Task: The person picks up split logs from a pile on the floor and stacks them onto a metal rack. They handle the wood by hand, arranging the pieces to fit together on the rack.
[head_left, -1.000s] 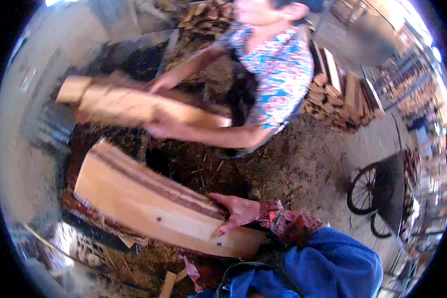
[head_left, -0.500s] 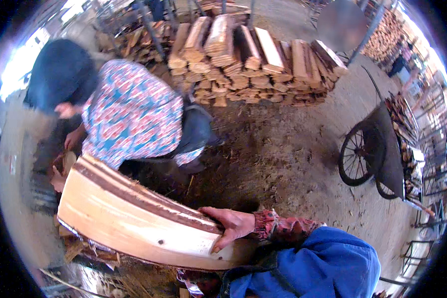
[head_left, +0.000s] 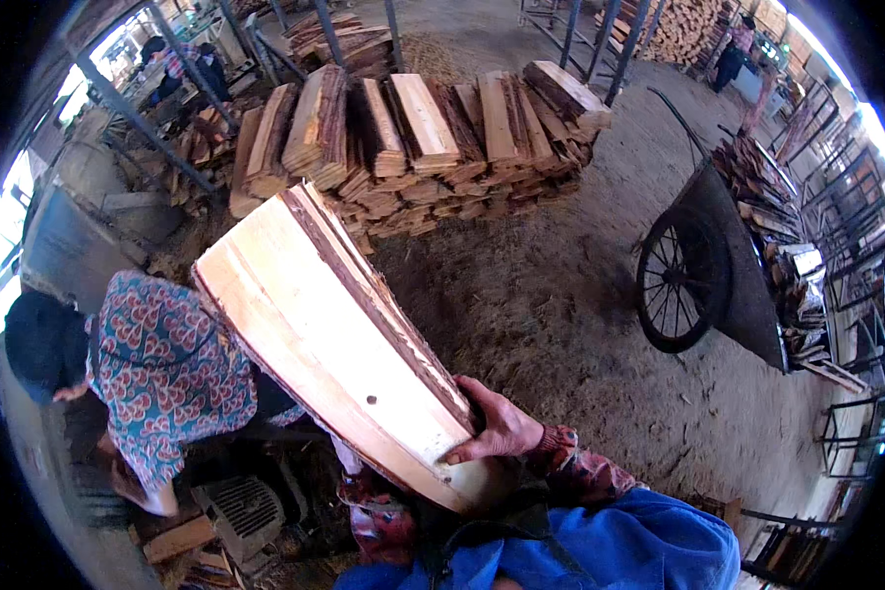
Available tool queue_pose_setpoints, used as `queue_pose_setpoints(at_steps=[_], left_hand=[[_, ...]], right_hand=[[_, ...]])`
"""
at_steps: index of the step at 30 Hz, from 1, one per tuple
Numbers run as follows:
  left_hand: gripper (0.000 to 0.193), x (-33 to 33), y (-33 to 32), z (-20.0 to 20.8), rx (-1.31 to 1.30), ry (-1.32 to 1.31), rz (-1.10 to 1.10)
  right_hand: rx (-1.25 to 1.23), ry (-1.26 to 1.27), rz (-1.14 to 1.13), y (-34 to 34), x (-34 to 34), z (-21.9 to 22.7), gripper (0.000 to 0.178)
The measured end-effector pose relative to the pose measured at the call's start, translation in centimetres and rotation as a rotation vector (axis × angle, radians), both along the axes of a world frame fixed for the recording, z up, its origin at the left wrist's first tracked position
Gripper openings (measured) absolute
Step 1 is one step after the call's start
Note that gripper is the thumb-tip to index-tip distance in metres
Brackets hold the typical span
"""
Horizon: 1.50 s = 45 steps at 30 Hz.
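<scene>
A bundle of pale wooden boards (head_left: 334, 334) with rough bark edges slants from my body up toward the far left. My right hand (head_left: 501, 423) is closed on its near right edge, with the thumb on the pale upper face and the fingers over the bark side. My left sleeve (head_left: 379, 521), patterned red, comes up beside the near end of the bundle. The boards hide my left hand, so its fingers cannot be seen.
Ahead stands a wide stack of boards (head_left: 423, 128). A wood-laden two-wheeled cart (head_left: 747, 285) is on the right. At left a co-worker in a patterned top (head_left: 167, 364) bends beside a ribbed motor (head_left: 246, 511). Metal posts (head_left: 329, 34) rise behind the stack.
The bundle has swung from pointing left to pointing up toward the stack, still in my right hand. The view has turned, and the co-worker now appears lower and farther left.
</scene>
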State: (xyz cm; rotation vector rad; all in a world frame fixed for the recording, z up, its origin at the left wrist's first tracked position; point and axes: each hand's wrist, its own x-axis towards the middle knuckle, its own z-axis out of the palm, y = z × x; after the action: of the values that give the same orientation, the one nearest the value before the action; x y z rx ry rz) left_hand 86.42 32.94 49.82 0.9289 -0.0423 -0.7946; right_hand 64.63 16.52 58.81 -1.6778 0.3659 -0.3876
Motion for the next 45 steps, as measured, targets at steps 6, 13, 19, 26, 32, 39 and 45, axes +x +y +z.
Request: queue_pose_setpoints(at_steps=[6,13,19,26,32,39,45], left_hand=[[0.038,5.5,-10.2,-1.7,-0.08,0.052,-0.124],[0.032,9.5,-22.5,3.1,0.07,-0.279,-0.215],[0.025,13.1,-32.5,0.4,0.038,-0.348,-0.186],[0.023,14.5,-46.6,2.2,0.054,-0.447,-0.126],[0.025,14.0,-62.7,5.1,-0.029,-0.415,-0.121],[0.035,11.5,-82.8,7.9,0.172,-0.479,-0.15],[0.035,11.8,-87.0,1.8,0.192,-0.2,-0.17]], right_hand=[[0.024,0.091,-0.124,-7.0,4.7,-2.4,0.11],[0.24,0.148,-0.242,-15.2,9.4,-1.8,0.109],[0.276,0.176,-0.314,-23.9,11.9,-0.6,0.109],[0.281,0.14,-0.327,-37.5,13.6,-0.7,0.109],[0.312,0.048,-0.335,-53.2,12.7,1.2,0.109],[0.312,0.111,-0.31,-74.7,9.1,1.5,0.096],[-0.798,0.782,-0.458,-88.6,6.6,-15.0,0.081]])
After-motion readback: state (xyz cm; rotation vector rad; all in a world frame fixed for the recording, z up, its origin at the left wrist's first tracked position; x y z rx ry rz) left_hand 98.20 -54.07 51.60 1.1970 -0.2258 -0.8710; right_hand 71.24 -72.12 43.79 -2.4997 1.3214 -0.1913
